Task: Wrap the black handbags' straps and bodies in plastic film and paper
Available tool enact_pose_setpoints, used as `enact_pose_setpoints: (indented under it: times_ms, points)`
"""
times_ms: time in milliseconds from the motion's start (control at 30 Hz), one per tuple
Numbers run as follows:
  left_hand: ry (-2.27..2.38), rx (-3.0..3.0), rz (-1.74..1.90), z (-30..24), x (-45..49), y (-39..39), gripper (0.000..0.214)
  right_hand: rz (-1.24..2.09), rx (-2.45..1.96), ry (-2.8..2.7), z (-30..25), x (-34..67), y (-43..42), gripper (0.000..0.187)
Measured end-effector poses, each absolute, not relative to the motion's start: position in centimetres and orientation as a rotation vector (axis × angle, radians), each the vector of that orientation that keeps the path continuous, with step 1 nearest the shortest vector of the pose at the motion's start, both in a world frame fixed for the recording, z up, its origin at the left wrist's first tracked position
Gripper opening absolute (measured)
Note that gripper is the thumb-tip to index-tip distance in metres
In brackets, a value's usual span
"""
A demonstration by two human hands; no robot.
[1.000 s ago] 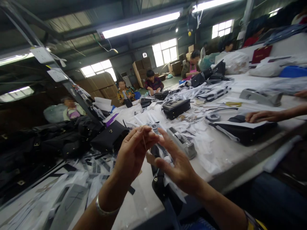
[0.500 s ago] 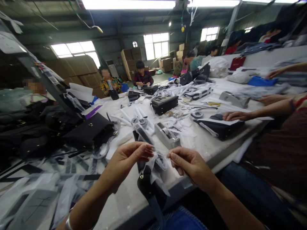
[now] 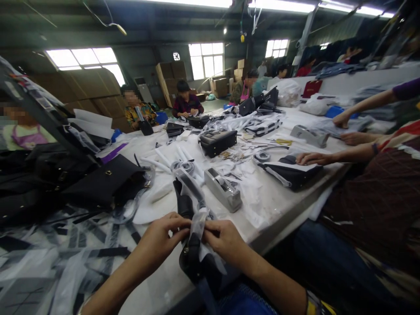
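Observation:
In front of me a black handbag (image 3: pixel 185 206) stands at the table's near edge, with translucent plastic wrapping (image 3: pixel 197 224) around its upper part. My left hand (image 3: pixel 166 236) is closed in a pinch at the left side of this wrapping. From the right, my right hand (image 3: pixel 226 239) pinches the opposite side, thumb and fingers pressed together. Whether a strip of clear tape lies under the fingertips is too small to tell. Just beyond the hands is a grey tape dispenser (image 3: pixel 225 190). A dark strap (image 3: pixel 206 292) hangs from the bag toward my lap.
Another black bag (image 3: pixel 105 181) lies at left, above scattered plastic-wrapped strips (image 3: pixel 95 236). A wrapped roll (image 3: pixel 182 167) and a black bag (image 3: pixel 218 142) are farther back. At right, a co-worker's hand (image 3: pixel 308 158) rests on a bag (image 3: pixel 290 173). More people sit across the table.
My hands were raised and apart, with a thin clear strip between them. They have come down and together onto the bag's wrapping. The view has shifted slightly to the right.

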State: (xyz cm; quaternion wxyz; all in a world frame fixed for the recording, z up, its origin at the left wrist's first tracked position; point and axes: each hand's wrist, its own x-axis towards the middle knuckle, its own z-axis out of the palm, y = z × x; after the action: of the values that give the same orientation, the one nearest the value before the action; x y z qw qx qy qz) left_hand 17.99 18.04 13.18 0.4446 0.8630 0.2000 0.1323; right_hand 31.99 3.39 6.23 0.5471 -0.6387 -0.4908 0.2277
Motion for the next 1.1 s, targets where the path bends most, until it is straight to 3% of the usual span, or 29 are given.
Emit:
enact_pose_setpoints:
  times_ms: [167,333,533,767,967,1100]
  points:
    - [0.645,2.133,0.452,12.8,17.9,17.4,0.025,0.722,-1.329,-1.032,7.8,31.6,3.6,0.021]
    - [0.583,1.861,0.415,13.1,18.5,16.1,0.030,0.546,-1.383,-1.123,8.6,31.7,4.0,0.038]
    - [0.645,1.566,0.399,12.9,18.3,15.0,0.032,0.357,-1.580,-1.274,8.3,31.8,4.1,0.040]
    - [0.800,1.155,0.639,12.3,16.2,15.1,0.038,0.553,-1.509,-1.293,9.7,32.5,2.9,0.016]
    - [0.681,0.774,0.754,13.5,15.2,14.0,0.041,0.815,-1.534,-1.253,10.3,34.5,0.9,0.049]
    - [0.625,1.004,0.720,13.0,16.2,13.8,0.047,0.805,-1.558,-1.277,10.6,36.1,-0.4,0.044]
